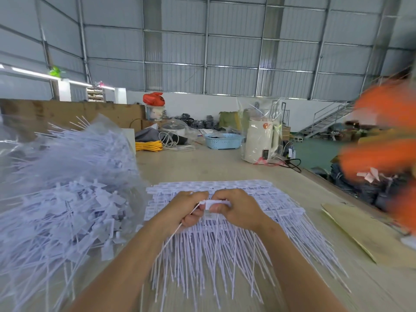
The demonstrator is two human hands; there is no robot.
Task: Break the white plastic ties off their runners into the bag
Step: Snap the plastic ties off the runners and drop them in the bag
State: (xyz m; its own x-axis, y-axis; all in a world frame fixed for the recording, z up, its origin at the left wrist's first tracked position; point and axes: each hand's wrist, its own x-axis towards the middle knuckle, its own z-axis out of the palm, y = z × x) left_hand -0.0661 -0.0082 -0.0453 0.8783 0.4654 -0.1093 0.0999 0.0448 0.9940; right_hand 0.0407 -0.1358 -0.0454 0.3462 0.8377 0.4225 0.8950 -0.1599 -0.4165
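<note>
Head view, largest item first: wooden table (225, 167) runs from the near edge to the far clutter. On its left side lies a large clear plastic bag (105, 129), mouth toward the centre, holding a deep heap of loose white ties (67, 203); flat tag ends and thin tails point every way, and some tails spill over the near table edge.

Centre, just right of the bag: stack of tie sheets on runners (225, 235), tag rows at the far side, tails fanned toward the viewer.

Right edge of table: flat cardboard sheet (371, 239). Beyond it an orange blur (382, 154), probably a person in an orange garment; too smeared to say more.

Far end: second clear bag (261, 127) standing upright around a cream electric kettle (261, 143). Left of it, light blue basket (222, 140); dark contents, not identifiable. Further left, coil of yellow cord (148, 145). Red bag (154, 98) sits on top of a white bucket at the back.

Hands, above the far part of the stack: left hand (189, 210) curled round a tie tail that runs down past the wrist. Right hand (234, 208) pinches a white tag piece (217, 203) between thumb and fingers. Hands nearly touch.
</note>
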